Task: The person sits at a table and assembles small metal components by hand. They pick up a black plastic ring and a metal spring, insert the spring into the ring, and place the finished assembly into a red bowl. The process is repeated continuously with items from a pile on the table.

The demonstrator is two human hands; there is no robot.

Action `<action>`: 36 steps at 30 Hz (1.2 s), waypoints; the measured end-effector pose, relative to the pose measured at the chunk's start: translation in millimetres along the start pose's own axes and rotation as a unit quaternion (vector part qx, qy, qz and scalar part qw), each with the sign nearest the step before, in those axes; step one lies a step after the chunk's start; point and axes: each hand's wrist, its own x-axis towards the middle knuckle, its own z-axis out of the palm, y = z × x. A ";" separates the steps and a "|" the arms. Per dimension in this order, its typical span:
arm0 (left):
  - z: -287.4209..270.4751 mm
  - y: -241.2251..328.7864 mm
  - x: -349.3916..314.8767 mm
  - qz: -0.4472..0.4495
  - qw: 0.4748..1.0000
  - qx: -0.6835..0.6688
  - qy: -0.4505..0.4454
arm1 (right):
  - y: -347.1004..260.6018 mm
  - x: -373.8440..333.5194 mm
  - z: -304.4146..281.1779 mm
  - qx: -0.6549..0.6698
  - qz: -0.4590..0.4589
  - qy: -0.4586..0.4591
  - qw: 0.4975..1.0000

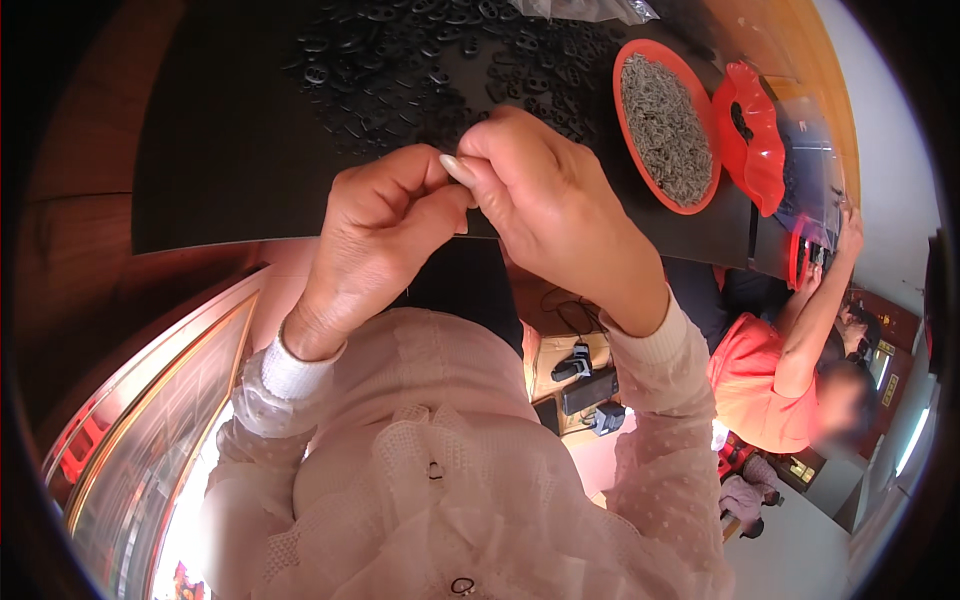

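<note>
My left hand (385, 220) and my right hand (545, 180) meet above the front edge of the black tabletop (220, 170). Both are closed, thumbs and fingers pinched together tip to tip. Whatever lies between the fingertips is hidden or too small to name. Beyond the hands, many small black plastic pieces (390, 70), some with two holes, are spread over the table. To the right of my right hand stands an orange-red bowl (622, 110) filled with small grey metal-looking pieces (668, 130).
A red wavy-rimmed dish (765, 150) with some dark pieces sits beside the bowl. Clear plastic (590, 8) lies at the far edge. On the right, a person in an orange-red shirt (760, 390) reaches over the table. A cardboard box (550, 355) with black devices stands below.
</note>
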 end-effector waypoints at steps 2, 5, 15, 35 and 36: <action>0.1 2.1 -1.0 0.004 1.000 0.002 0.002 | -5.1 -2.6 -6.1 0.020 -0.004 -0.013 1.000; -2.6 3.7 -1.1 0.000 1.000 -0.006 -0.002 | 1.4 -7.0 -35.8 -0.016 0.045 -0.003 0.999; -1.0 -1.2 2.2 0.010 1.000 0.005 -0.016 | 107.0 -50.4 -124.2 -0.223 0.267 -0.055 0.936; 4.6 -4.0 9.4 0.016 1.000 0.023 -0.008 | 124.0 -43.9 -119.6 -0.180 0.255 -0.008 0.950; 4.5 -3.3 8.5 0.017 1.000 0.025 -0.007 | 115.5 -40.6 -118.9 -0.185 0.267 -0.005 0.946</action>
